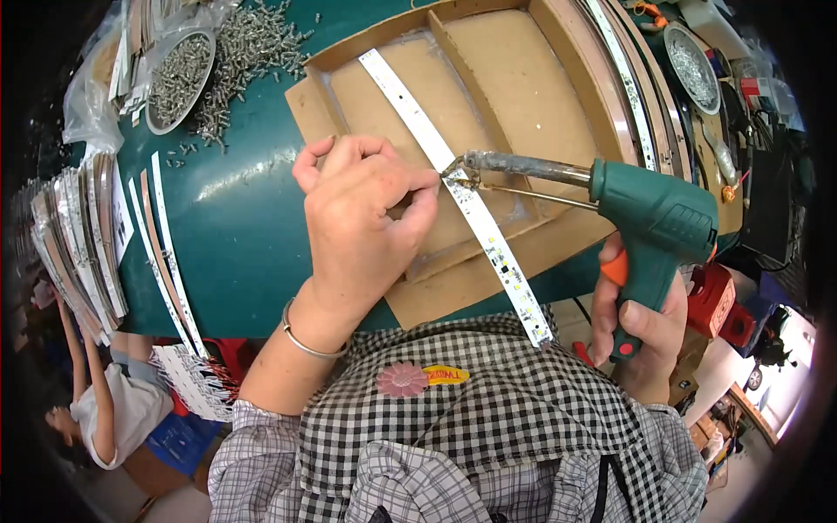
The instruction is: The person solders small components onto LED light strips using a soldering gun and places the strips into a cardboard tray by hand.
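My right hand (652, 324) is wrapped round the handle of a green soldering gun (656, 207) with an orange trigger. Its metal barrel points left, and a thin feed tube runs beneath it to the tip. That tip meets a long white LED circuit strip (479, 218), which lies slantwise across a cardboard tray (453, 295) and overhangs its near side. My left hand (359, 213) is closed, thumb and forefinger pinched at the strip's left edge beside the hot tip. Whatever sits in that pinch is too small to make out.
A metal dish (181, 83) of small metal parts stands at the far left, with a loose heap (253, 52) beside it. Bundled strips (83, 240) lie on the left and more strips (628, 74) at right. Another dish (691, 68) is far right. Someone (131, 401) sits lower left.
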`<state>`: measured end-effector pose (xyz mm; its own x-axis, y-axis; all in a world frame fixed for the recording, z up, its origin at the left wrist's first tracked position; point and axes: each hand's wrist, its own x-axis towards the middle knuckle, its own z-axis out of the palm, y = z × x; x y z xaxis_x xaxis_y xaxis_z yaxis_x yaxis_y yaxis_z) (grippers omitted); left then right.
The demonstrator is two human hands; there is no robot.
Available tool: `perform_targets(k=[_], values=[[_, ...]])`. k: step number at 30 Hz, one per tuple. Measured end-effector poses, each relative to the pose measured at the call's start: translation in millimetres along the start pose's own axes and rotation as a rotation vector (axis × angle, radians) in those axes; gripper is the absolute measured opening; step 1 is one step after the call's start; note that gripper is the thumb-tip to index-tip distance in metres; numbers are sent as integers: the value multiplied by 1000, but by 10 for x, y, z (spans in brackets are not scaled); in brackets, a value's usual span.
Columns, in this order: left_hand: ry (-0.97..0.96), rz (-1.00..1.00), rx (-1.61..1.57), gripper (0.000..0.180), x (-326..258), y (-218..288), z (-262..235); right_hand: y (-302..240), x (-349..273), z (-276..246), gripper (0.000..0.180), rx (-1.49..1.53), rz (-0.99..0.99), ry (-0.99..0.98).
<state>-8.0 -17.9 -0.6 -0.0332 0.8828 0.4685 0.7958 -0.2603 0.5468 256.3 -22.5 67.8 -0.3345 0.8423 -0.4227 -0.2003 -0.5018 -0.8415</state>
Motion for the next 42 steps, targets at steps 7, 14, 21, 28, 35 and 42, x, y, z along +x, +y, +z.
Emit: perform_targets(k=[7,14,21,28,35,42], values=[[3,8,-13,17,11,2,10,-23,38,8,66,77,-151,33],[14,8,-24,17,5,-2,10,30,16,-1,64,3,-123,15],[29,9,-32,17,5,-1,20,66,27,-22,62,-18,-120,13],[22,-5,-36,17,-3,-1,10,24,-11,-40,56,2,-97,-13],[28,-1,-34,16,-6,-13,19,20,14,-56,65,33,-72,-27],[16,-13,-42,15,-2,-14,27,30,46,-22,71,1,-178,56]])
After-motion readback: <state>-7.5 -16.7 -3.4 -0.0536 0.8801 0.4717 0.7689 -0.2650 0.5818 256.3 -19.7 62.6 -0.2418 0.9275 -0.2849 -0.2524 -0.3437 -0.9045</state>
